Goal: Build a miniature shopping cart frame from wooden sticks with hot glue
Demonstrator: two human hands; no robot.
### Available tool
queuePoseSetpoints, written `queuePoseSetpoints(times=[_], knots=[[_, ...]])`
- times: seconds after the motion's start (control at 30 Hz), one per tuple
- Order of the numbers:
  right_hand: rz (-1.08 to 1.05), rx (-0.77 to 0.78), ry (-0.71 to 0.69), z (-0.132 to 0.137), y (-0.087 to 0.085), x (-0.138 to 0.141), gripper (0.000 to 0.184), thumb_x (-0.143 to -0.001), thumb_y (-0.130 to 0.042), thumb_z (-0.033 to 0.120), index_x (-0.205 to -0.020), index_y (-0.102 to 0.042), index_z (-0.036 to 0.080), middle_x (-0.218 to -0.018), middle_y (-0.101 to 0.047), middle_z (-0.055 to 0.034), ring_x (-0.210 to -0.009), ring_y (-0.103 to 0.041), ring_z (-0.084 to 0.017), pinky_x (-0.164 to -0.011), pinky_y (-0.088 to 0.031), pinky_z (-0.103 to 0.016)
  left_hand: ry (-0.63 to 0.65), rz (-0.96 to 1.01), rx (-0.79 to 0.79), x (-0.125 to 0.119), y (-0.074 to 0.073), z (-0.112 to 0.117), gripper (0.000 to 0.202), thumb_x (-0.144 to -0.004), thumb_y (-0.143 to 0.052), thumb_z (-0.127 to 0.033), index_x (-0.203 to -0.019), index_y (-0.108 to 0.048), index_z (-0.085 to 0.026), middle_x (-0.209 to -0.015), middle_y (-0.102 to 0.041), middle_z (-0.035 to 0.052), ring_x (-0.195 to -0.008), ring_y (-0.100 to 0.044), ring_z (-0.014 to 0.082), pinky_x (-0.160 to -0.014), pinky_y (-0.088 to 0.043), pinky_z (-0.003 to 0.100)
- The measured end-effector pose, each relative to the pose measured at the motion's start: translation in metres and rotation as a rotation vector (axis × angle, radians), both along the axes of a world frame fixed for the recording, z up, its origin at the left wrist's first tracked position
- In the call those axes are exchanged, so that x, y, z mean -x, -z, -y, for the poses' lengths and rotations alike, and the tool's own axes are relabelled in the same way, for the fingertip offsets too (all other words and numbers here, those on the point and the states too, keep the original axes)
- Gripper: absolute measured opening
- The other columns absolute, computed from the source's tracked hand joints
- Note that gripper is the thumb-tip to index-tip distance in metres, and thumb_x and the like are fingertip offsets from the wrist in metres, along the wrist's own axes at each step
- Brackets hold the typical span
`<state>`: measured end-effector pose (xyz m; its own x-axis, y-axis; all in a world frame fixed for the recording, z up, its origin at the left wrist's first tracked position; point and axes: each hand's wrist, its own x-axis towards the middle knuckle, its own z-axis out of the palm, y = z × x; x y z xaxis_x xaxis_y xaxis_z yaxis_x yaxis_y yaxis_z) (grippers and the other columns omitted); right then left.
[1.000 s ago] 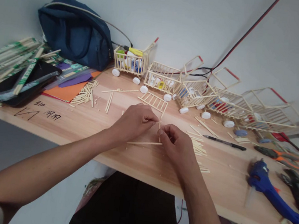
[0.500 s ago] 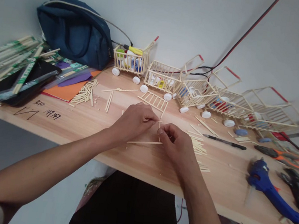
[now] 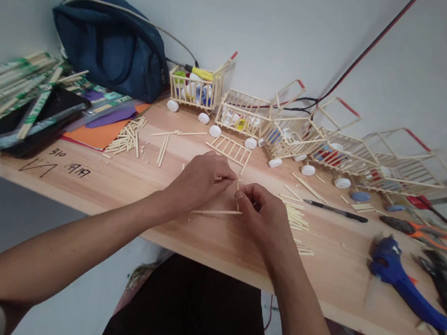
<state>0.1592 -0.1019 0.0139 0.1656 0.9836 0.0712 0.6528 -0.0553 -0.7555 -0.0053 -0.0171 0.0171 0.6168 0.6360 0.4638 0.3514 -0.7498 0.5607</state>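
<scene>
My left hand (image 3: 199,180) and my right hand (image 3: 264,215) meet over the middle of the wooden table (image 3: 214,233). Both pinch thin pale wooden sticks. The left fingertips hold a short stick (image 3: 233,180) lying sideways; the right fingers pinch the top of a short stick (image 3: 238,196) that stands nearly upright. A longer stick (image 3: 217,211) lies on the table just under both hands. A small stick ladder frame (image 3: 229,152) lies flat just behind the hands.
A row of stick carts (image 3: 251,118) with white wheels lines the wall. A blue bag (image 3: 107,46) sits back left, beside wrapped chopsticks (image 3: 14,88) and coloured paper (image 3: 98,136). A stick pile (image 3: 295,219), black pen (image 3: 334,210), blue glue gun (image 3: 402,284) and pliers (image 3: 418,231) lie right.
The hands stay almost still, pinching the same sticks. The view has shifted slightly, so everything sits a little higher in the picture.
</scene>
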Motion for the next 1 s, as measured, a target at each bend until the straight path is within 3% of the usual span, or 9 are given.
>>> queuePoseSetpoints(times=[0.3, 1.0], knots=[[-0.016, 0.008, -0.002, -0.0005, 0.0012, 0.0002, 0.016, -0.083, -0.054, 0.032, -0.073, -0.059, 0.02, -0.064, -0.058, 0.0019, -0.058, -0.047, -0.013, -0.058, -0.034, -0.026, -0.007, -0.051, -0.034, -0.0014, -0.0009, 0.001, 0.021, -0.086, -0.058, -0.012, -0.084, -0.078, -0.021, -0.08, -0.071, 0.0015, -0.083, -0.061, 0.0176, -0.074, -0.045, 0.03], [0.0, -0.001, -0.015, -0.0021, 0.0029, -0.0018, 0.019, -0.086, -0.052, 0.034, -0.08, -0.062, 0.02, -0.07, -0.063, 0.0004, -0.062, -0.052, -0.014, -0.061, -0.035, -0.027, -0.077, -0.041, 0.044, -0.0025, -0.0049, 0.0006, 0.022, -0.079, -0.059, -0.01, -0.079, -0.078, -0.021, -0.08, -0.074, 0.0, -0.082, -0.063, 0.0168, -0.074, -0.046, 0.03]])
